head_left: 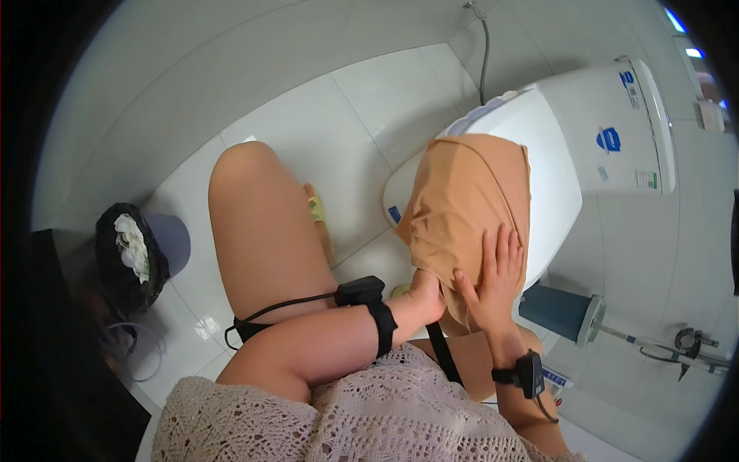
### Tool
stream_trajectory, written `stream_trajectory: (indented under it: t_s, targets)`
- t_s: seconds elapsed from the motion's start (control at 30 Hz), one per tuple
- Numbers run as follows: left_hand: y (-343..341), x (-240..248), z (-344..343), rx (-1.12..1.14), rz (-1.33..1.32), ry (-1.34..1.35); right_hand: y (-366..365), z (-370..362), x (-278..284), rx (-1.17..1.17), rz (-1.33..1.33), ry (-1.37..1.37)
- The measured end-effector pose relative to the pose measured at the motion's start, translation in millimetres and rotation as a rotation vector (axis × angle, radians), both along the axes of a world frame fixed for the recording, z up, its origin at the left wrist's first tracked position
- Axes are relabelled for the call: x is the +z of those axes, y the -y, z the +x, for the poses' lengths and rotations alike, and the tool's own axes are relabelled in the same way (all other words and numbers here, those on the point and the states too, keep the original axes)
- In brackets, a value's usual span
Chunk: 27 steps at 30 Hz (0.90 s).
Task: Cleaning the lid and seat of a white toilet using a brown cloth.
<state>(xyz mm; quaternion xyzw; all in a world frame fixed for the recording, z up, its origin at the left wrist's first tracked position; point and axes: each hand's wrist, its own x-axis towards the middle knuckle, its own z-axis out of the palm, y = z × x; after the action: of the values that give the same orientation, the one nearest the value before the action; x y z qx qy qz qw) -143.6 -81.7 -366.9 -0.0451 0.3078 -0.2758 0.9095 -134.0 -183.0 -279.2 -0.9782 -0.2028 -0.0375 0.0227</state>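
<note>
A tan piece of smooth, stretchy-looking cloth [469, 185], seamed along its far right edge, is spread over my right thigh and knee. It looks like a garment, but its kind is unclear. My right hand [493, 277] lies on top of its near right part, palm down, fingers stretched out and thumb apart. My left hand [422, 296] reaches across from the left and meets the cloth's near edge, where the fabric bunches. Its fingers are hidden by the cloth, so their grip does not show.
The white toilet [558, 154] stands just beyond the cloth, lid down. A grey-blue cylinder [558, 312] lies in view at the right, near wall fittings [689, 343]. On the left is a bin [165, 239] with a black bag [115, 266]. A hose [485, 58] hangs at the back wall.
</note>
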Motion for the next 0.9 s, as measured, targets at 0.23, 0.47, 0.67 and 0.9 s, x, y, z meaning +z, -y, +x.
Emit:
stream_trajectory:
  t_s: [0.23, 0.47, 0.67, 0.9]
  targets:
    - [3, -73, 42, 0.125, -0.293, 0.172, 0, 25, 8, -0.002, -0.069, -0.072]
    - [-1, -101, 85, 0.111, -0.22, 0.115, -45, 93, 10, 0.118, -0.053, -0.084]
    - [7, -146, 109, 0.195, -0.104, 0.08, -90, 134, 6, 0.23, -0.108, -0.046]
    - [8, -175, 120, 0.244, -0.039, 0.052, -103, 155, 6, 0.285, -0.036, -0.083]
